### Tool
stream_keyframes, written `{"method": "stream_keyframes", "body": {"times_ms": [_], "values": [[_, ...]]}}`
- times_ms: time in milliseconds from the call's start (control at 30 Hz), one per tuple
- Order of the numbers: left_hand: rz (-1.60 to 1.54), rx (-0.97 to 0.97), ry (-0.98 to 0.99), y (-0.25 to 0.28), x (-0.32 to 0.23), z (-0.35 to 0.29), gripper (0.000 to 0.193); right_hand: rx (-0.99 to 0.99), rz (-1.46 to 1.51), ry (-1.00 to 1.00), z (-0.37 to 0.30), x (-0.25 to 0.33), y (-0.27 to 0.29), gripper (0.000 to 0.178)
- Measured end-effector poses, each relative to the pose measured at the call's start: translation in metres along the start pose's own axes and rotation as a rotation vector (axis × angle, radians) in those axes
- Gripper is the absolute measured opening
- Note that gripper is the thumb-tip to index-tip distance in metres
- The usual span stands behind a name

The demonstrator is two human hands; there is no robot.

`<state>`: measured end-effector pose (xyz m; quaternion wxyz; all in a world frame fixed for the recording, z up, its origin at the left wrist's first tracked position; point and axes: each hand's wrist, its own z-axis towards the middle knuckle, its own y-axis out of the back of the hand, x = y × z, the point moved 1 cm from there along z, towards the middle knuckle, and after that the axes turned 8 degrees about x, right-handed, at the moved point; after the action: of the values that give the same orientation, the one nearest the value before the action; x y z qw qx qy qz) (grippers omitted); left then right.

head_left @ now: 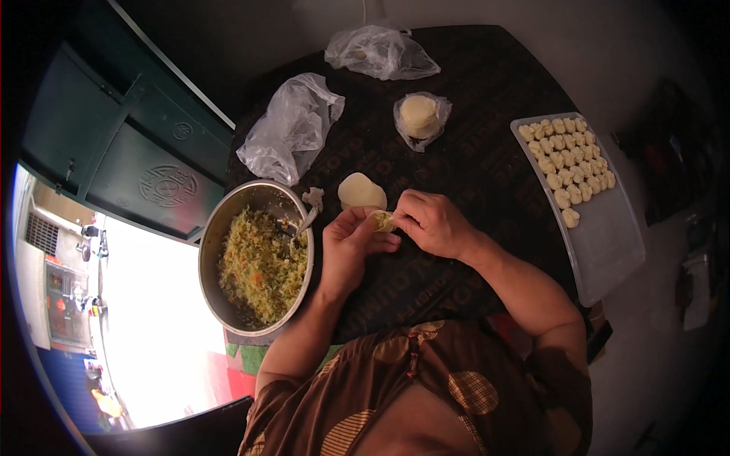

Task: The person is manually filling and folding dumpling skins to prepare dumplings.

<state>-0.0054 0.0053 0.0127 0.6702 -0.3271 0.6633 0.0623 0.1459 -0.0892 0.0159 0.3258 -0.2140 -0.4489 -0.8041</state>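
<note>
Between my two hands, over the near middle of the dark table, is a dumpling whose pale wrapper is still partly unfolded, with yellow-green filling showing. My left hand cups it from the left, fingers curled round. The fingertips of my right hand pinch the wrapper's edge on the other side. Just beyond my left fingers lie loose round wrappers. Left of my left hand stands a steel bowl of chopped vegetable filling, a spoon leaning in it.
A plastic tray with rows of folded dumplings stands on the table's right side. Farther back are a stack of wrappers on plastic and two crumpled clear bags. A green door stands at the left, beside a bright opening.
</note>
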Motion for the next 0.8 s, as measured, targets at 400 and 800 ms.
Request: {"method": "stream_keyframes", "body": {"times_ms": [400, 800], "values": [[-0.032, -0.015, -0.014, -0.0056, -0.0077, -0.0009, 0.022, 0.014, 0.031, -0.050, -0.0017, -0.0083, -0.0018, 0.014], [0.147, -0.047, -0.037, -0.0047, -0.0011, -0.0001, 0.022, 0.051, -0.007, -0.050, -0.0017, -0.0040, -0.0041, 0.013]]}}
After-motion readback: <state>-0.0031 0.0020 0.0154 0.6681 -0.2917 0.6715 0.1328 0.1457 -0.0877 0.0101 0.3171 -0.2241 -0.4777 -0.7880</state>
